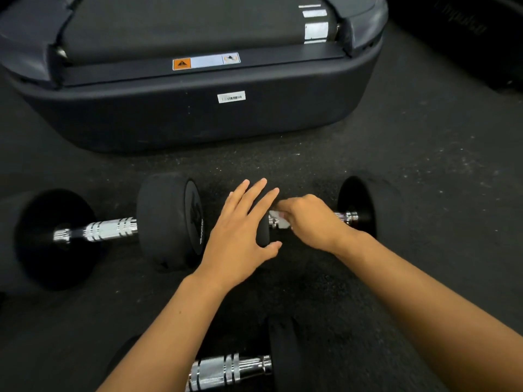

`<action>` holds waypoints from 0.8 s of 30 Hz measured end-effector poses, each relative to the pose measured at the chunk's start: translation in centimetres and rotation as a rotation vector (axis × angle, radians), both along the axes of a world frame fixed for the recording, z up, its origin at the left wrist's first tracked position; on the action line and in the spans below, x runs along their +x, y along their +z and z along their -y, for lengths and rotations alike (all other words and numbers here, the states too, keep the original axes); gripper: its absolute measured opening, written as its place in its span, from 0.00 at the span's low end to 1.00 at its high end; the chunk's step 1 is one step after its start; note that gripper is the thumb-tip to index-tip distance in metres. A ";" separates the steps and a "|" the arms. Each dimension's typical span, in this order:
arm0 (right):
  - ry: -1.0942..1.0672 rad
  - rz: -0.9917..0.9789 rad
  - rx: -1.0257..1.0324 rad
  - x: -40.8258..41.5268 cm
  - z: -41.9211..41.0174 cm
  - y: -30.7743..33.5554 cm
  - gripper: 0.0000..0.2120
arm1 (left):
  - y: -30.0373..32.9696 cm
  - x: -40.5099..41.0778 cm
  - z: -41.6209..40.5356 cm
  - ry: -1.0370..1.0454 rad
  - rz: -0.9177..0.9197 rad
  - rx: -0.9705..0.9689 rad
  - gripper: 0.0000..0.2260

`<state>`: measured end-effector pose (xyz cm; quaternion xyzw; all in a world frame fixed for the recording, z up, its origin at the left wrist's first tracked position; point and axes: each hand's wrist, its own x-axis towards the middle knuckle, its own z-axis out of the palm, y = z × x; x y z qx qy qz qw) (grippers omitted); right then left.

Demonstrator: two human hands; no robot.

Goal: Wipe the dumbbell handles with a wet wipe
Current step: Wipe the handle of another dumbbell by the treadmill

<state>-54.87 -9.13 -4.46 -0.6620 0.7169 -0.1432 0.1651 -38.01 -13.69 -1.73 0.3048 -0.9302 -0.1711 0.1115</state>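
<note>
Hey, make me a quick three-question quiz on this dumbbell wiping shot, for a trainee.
1. True or false: the left hand grips a chrome handle.
2. Which hand holds the wet wipe? A) left B) right C) neither
3. Fill in: how many dumbbells are at least partly in view on the floor? ____

Key
1. False: it rests, fingers straight, on the right dumbbell's near weight head.
2. B: the right hand presses the wipe around that dumbbell's handle.
3. Three: the right one, the left dumbbell and the near dumbbell.
</note>
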 end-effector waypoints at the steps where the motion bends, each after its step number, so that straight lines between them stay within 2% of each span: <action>1: 0.009 0.001 -0.032 -0.3 -0.4 0.1 0.12 | 0.1 0.0 0.0 -0.002 0.003 0.000 0.38; 5: 0.020 -0.045 -0.063 0.2 0.0 0.2 0.09 | 0.0 -0.1 0.1 0.001 -0.014 0.001 0.38; 7: 0.076 -0.096 -0.141 0.8 -0.9 -0.4 0.13 | 0.0 -0.2 0.3 0.001 -0.007 0.008 0.38; 9: 0.130 -0.065 -0.198 0.0 -2.5 -0.6 0.19 | 0.2 -0.2 0.3 -0.004 -0.005 0.024 0.38; 13: 0.124 -0.041 -0.303 -0.3 -2.5 -0.8 0.20 | 0.2 -0.4 0.4 0.006 -0.006 0.018 0.38; 17: 0.236 -0.151 -0.327 0.2 -3.0 -1.9 0.25 | 0.1 -0.5 0.6 0.009 -0.016 0.030 0.38; 22: 0.098 -0.115 -0.351 0.2 -2.2 -1.6 0.24 | 0.0 -0.7 0.9 0.007 -0.010 0.015 0.38; 24: 0.140 -0.155 -0.358 1.1 -2.1 -2.1 0.24 | 0.0 -0.7 0.9 0.013 -0.010 0.009 0.38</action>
